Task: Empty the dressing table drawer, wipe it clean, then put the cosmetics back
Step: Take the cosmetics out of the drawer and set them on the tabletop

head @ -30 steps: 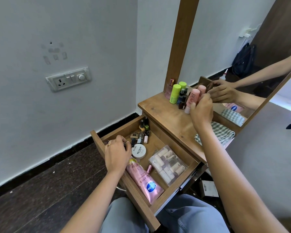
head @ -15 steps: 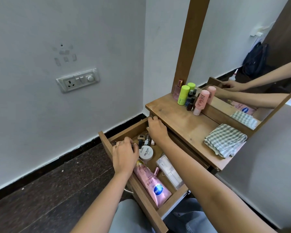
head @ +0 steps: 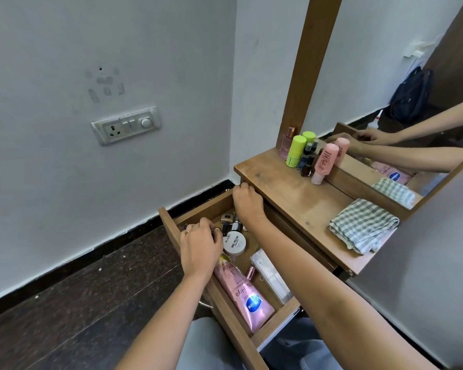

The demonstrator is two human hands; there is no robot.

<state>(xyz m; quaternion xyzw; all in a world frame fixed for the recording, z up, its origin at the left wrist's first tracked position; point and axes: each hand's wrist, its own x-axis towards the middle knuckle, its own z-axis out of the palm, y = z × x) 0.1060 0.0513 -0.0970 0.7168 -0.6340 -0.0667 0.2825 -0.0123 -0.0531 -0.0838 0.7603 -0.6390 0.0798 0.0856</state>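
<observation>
- Wooden drawer (head: 171,225) is standing pulled out and is holding many cosmetics, so the emptying is, I judge, only partly done.
- Left hand (head: 199,247) is reaching in just beside the white jar (head: 234,243). Its fingers (head: 206,225) are curling over small dark things, but I cannot tell if they are clamping one.
- Right hand (head: 247,202) is reaching into the far corner with its fingers (head: 242,188) bent under the worktop (head: 292,193) edge. What they are gripping, if anything, is hidden.
- Pink tube (head: 243,292) and clear box (head: 270,276) are lying nearer the person than both sets of fingers.
- Small bottles (head: 231,222) are standing between the two hands, so a turning wrist could be knocking them over.
- Lifting quickly, the right knuckles could be striking the worktop edge and dropping something.
</observation>
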